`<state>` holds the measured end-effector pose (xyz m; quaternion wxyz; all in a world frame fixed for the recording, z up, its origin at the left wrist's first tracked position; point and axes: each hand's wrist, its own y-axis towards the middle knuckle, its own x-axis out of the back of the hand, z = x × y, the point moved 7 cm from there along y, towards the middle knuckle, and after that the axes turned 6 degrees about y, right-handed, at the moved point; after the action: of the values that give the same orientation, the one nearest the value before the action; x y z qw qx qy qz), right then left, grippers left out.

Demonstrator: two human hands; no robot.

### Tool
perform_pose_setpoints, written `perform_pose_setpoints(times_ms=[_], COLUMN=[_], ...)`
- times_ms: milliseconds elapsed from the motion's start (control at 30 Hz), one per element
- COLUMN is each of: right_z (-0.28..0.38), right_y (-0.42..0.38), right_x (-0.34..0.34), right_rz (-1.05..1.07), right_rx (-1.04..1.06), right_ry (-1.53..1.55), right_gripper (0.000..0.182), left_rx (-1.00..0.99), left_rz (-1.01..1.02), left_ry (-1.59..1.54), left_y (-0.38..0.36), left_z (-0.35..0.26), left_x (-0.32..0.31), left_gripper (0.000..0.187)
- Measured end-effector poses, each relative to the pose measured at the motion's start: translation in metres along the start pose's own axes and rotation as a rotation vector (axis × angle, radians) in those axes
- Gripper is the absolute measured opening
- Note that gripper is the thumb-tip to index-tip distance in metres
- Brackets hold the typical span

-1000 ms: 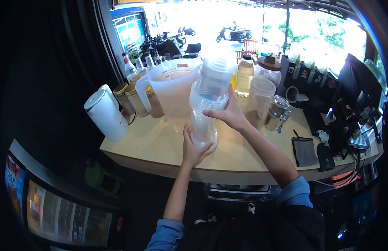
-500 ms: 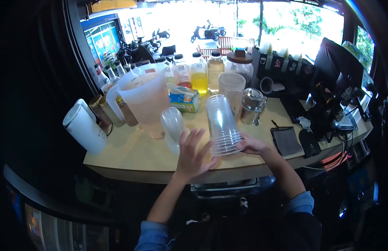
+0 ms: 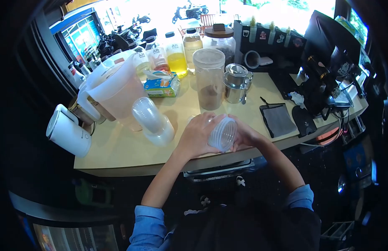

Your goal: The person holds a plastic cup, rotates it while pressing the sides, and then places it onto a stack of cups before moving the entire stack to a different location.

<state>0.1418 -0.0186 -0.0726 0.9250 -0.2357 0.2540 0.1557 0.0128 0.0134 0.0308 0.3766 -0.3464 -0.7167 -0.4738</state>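
A nested stack of clear plastic cups (image 3: 223, 134) is held between my two hands over the front part of the table, its open rims tipped toward me. My left hand (image 3: 197, 136) wraps the stack from the left, fingers over its top. On the other side my right hand (image 3: 244, 134) is closed around it, with some fingers hidden behind the cups. Left of my left hand stands a clear, domed plastic container (image 3: 152, 121), whitish at its lower part. Beyond my hands is a tall clear canister (image 3: 209, 79) with brown contents low inside.
A large translucent pitcher (image 3: 118, 92) and a white kettle (image 3: 68, 131) occupy the left side. Behind are a tissue pack (image 3: 162, 85) and a bottle of yellow liquid (image 3: 176, 58). A metal canister (image 3: 236, 83), dark pouch (image 3: 278, 120) and black machine (image 3: 327, 83) lie rightward.
My left hand has gone from spread beside the cups to wrapped around them. The stack has tipped so its rims face me, and the view has shifted downward.
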Motion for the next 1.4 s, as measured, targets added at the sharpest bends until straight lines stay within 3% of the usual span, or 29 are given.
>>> perform_pose_setpoints(times_ms=[67, 100, 133, 167, 200, 233, 267, 300, 367, 467, 567, 800, 900, 1000, 1200, 1400], right_z=[0.03, 0.044, 0.044, 0.058, 0.069, 0.06, 0.052, 0.044, 0.035, 0.03, 0.025, 0.021, 0.019, 0.025, 0.031, 0.019], right_y=[-0.022, -0.032, -0.037, -0.052, -0.066, -0.062, -0.061, -0.057, -0.058, -0.059, -0.062, -0.068, -0.074, -0.083, -0.087, -0.084], right_x=[0.022, 0.021, 0.019, 0.008, -0.005, -0.002, -0.002, -0.008, -0.017, -0.018, -0.022, -0.027, -0.028, -0.029, -0.033, -0.025], right_rz=[-0.575, -0.686, -0.693, -0.769, -0.837, -0.686, -0.692, -0.562, -0.417, -0.431, -0.443, -0.472, -0.624, -0.731, -0.737, -0.707], right_rx=[0.244, 0.391, 0.385, 0.576, 0.769, 0.728, 0.722, 0.803, 0.854, 0.856, 0.836, 0.912, 0.883, 1.0, 1.08, 1.016], right_ry=[-0.441, -0.59, -0.585, -0.748, -0.915, -0.67, -0.668, -0.576, -0.526, -0.385, -0.344, -0.374, -0.583, -0.759, -0.859, -0.703], right_gripper=[0.068, 0.05, 0.05, 0.041, 0.033, 0.018, 0.018, 0.017, 0.027, 0.026, 0.027, 0.024, 0.016, 0.012, 0.015, 0.035], left_rx=[0.017, 0.014, 0.134, 0.254, 0.252, 0.318, 0.383, 0.381, 0.287, 0.16, 0.164, 0.138, 0.122, 0.111, 0.14, 0.16], left_rz=[0.022, 0.03, 0.07, 0.109, 0.112, 0.094, 0.078, 0.085, 0.023, 0.005, 0.093, 0.066, 0.025, -0.003, 0.033, 0.088], left_ry=[0.163, 0.155, 0.197, 0.24, 0.232, 0.209, 0.187, 0.181, 0.152, 0.137, 0.052, 0.025, 0.031, 0.047, 0.049, 0.031], left_y=[0.008, 0.013, 0.018, 0.021, 0.025, 0.028, 0.029, 0.029, 0.03, 0.027, 0.025, 0.023, 0.021, 0.022, 0.024, 0.025], left_z=[-0.006, -0.008, -0.002, 0.005, 0.007, 0.014, 0.019, 0.019, 0.012, 0.008, 0.009, 0.008, 0.005, 0.006, 0.011, 0.013], left_x=[-0.001, -0.005, -0.01, -0.015, -0.019, -0.023, -0.026, -0.029, -0.027, -0.024, -0.025, -0.023, -0.022, -0.021, -0.024, -0.024], left_gripper=[0.098, 0.098, 0.098, 0.099, 0.099, 0.1, 0.1, 0.1, 0.098, 0.093, 0.088, 0.083, 0.081, 0.084, 0.082, 0.081])
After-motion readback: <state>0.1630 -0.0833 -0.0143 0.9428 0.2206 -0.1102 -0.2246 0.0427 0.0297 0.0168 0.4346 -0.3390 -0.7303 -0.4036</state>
